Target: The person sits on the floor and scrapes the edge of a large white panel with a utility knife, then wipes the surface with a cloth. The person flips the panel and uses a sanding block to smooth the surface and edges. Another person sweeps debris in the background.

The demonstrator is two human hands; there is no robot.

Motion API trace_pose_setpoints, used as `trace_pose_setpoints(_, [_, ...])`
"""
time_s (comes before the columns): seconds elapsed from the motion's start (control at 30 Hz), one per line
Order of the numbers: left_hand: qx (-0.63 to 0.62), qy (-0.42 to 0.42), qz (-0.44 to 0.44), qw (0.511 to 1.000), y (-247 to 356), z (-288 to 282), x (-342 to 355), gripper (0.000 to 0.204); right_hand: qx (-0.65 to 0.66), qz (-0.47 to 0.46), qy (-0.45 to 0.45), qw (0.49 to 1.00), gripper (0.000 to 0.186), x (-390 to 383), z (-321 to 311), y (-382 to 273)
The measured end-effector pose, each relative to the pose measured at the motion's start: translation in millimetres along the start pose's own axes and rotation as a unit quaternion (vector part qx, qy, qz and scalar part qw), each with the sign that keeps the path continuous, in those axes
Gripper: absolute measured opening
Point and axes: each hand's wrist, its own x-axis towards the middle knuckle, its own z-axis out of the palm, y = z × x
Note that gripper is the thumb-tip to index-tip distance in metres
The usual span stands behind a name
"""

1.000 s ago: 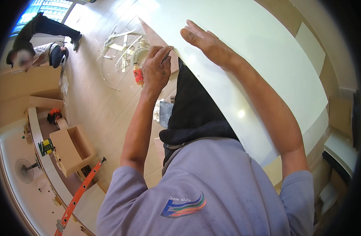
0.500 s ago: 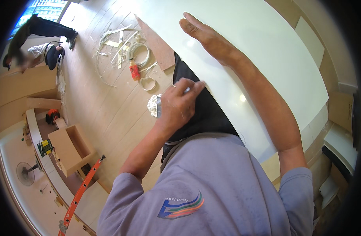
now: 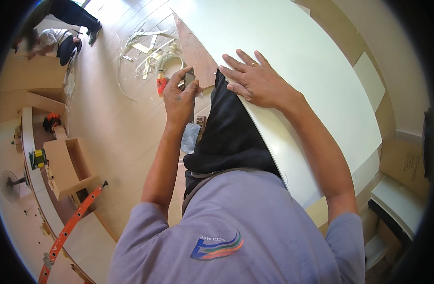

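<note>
A large white panel (image 3: 316,99) slants across the right side, its near edge along my dark trousers (image 3: 236,137). My right hand (image 3: 262,85) lies on the panel by that edge, palm down with the fingers spread. My left hand (image 3: 179,99) is raised over the floor, left of the panel's edge and apart from it. Pinched between its fingers and thumb is a small, flat dark-grey piece (image 3: 188,76), partly hidden, so its kind is unclear. Below that hand, next to my leg, lies a pale bluish plastic bag (image 3: 191,136).
Coiled edging strip (image 3: 172,59), offcuts (image 3: 148,52) and a red bottle (image 3: 161,86) lie on the floor beyond my left hand. A brown board (image 3: 193,47) shows beside the panel. At left are an open wooden box (image 3: 65,165) and orange ladder rail (image 3: 68,227). Another person (image 3: 58,40) crouches far left.
My left hand has moved away from the panel's edge, forward and left, showing the grey piece. My right hand has come down nearer the edge, fingers now spread. The view has shifted slightly.
</note>
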Motion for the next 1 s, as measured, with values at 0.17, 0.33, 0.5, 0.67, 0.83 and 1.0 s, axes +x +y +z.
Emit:
trace_pose_setpoints(0.17, [-0.008,-0.012,0.021,1.000,-3,5,9,0.036,0.015,0.009,-0.021,1.000,0.044,1,-24,-7])
trace_pose_setpoints(0.33, [-0.022,-0.016,0.043,0.999,8,17,14,0.034,0.189,0.046,-0.016,0.981,0.034,13,-42,13])
trace_pose_setpoints(0.5, [-0.042,-0.039,0.051,0.997,7,23,20,0.033,0.267,0.152,0.043,0.951,0.033,0,-41,20])
trace_pose_setpoints(0.67, [-0.053,-0.060,0.044,0.996,2,18,23,0.034,0.162,0.140,0.067,0.974,0.043,5,-32,24])
trace_pose_setpoints(0.83, [-0.053,-0.084,0.039,0.994,8,19,20,0.035,0.128,0.141,0.072,0.979,0.038,9,-26,28])
trace_pose_setpoints(1.0, [-0.093,-0.159,0.034,0.982,10,30,3,0.033,0.177,0.167,0.076,0.967,0.037,13,-23,33])
